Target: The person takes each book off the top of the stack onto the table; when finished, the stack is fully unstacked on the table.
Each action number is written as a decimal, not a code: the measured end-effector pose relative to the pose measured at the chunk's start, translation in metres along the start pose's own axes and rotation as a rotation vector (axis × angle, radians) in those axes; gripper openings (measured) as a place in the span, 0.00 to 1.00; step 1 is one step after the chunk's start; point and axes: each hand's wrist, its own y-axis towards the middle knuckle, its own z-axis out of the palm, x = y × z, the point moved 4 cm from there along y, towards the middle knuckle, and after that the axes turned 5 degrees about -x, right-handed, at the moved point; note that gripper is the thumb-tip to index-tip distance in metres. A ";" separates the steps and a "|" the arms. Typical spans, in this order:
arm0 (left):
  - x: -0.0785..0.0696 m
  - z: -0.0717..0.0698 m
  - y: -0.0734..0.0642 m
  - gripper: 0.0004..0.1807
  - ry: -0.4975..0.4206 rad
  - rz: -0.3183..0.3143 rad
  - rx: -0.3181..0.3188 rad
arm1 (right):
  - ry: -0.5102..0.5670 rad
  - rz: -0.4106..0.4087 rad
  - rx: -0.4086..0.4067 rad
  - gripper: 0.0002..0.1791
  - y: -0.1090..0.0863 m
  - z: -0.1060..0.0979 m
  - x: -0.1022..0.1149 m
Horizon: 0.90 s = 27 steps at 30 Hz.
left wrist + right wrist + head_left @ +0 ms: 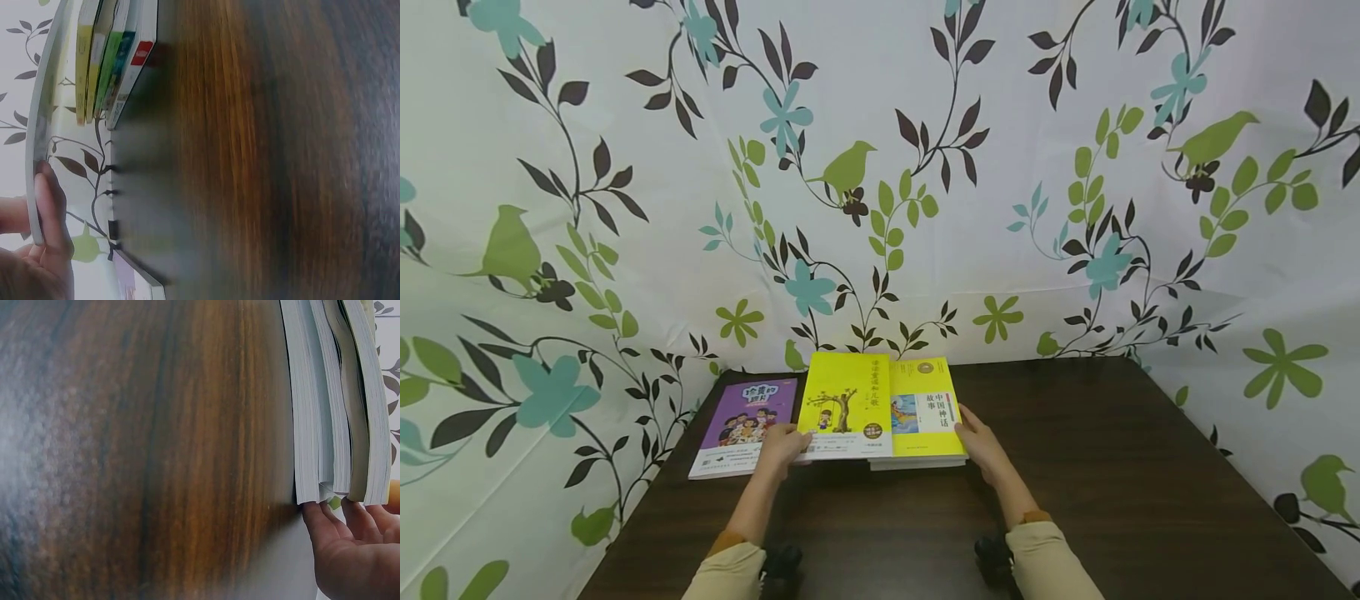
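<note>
My left hand point(782, 447) pinches the lower left corner of a thin yellow book point(846, 400) with a tree and a swing on its cover. In the left wrist view that book point(37, 112) is raised off the table, with thumb and fingers on opposite faces. Partly under it in the head view lies another yellow book point(932, 392) with a blue picture, topping a stack of several books point(103, 62). My right hand point(981, 442) touches the stack's right side; in the right wrist view its fingers point(322, 522) rest against the books' edges.
A purple book point(748, 425) with cartoon children lies flat at the left of the dark wooden table point(1112, 483). Behind the table hangs a white cloth point(880, 167) printed with leaves and birds. Dark wrist devices point(992, 560) sit by both sleeves.
</note>
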 end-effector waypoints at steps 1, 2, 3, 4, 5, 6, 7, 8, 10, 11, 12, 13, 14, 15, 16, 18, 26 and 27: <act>0.001 -0.001 0.001 0.23 0.000 0.000 0.000 | 0.001 0.000 0.000 0.32 0.000 0.000 0.000; 0.002 -0.002 0.001 0.23 0.002 -0.003 -0.003 | 0.001 0.001 0.000 0.32 0.000 0.000 0.000; 0.003 -0.004 0.002 0.23 0.002 -0.005 -0.004 | -0.001 0.002 0.001 0.32 0.000 0.000 0.000; 0.003 -0.005 0.002 0.22 0.007 -0.009 -0.005 | 0.000 0.004 0.000 0.32 0.000 0.000 0.000; 0.005 -0.006 0.003 0.22 0.018 -0.015 -0.008 | -0.001 0.005 0.000 0.32 0.000 0.000 0.000; 0.006 -0.007 0.003 0.22 0.028 -0.022 -0.010 | -0.002 0.007 0.002 0.32 0.000 0.000 0.000; 0.007 -0.009 0.004 0.23 0.041 -0.031 -0.013 | -0.002 0.007 0.002 0.32 0.000 0.000 0.000; 0.008 -0.010 0.004 0.23 0.050 -0.038 -0.017 | -0.003 0.008 0.003 0.32 0.000 0.000 0.000; 0.008 -0.013 0.004 0.24 0.063 -0.038 -0.019 | -0.002 0.009 0.004 0.32 0.001 -0.001 -0.001; 0.009 -0.014 0.004 0.25 0.066 -0.039 -0.021 | -0.004 0.008 0.004 0.32 0.001 -0.001 -0.001; 0.009 -0.015 0.004 0.26 0.063 -0.039 -0.020 | -0.003 0.009 0.003 0.32 0.001 -0.001 -0.001; 0.009 -0.015 0.004 0.26 0.061 -0.036 -0.020 | -0.004 0.009 0.002 0.32 0.001 -0.001 -0.001; 0.010 -0.016 0.004 0.27 0.061 -0.041 -0.022 | -0.004 0.010 0.001 0.32 0.001 -0.002 -0.001; 0.010 -0.017 0.004 0.28 0.062 -0.047 -0.023 | -0.004 0.011 0.001 0.32 0.002 -0.002 -0.001; 0.011 -0.018 0.004 0.28 0.062 -0.056 -0.025 | -0.003 0.012 0.000 0.32 0.002 -0.002 -0.001; 0.012 -0.020 0.005 0.28 0.056 -0.064 -0.026 | -0.001 0.012 0.000 0.32 0.001 -0.002 -0.001; 0.017 -0.026 0.010 0.27 0.048 -0.052 -0.025 | -0.002 0.005 0.001 0.32 0.002 0.000 -0.001; 0.018 -0.027 0.010 0.27 0.051 -0.055 -0.026 | -0.001 0.005 0.001 0.32 0.002 0.000 -0.001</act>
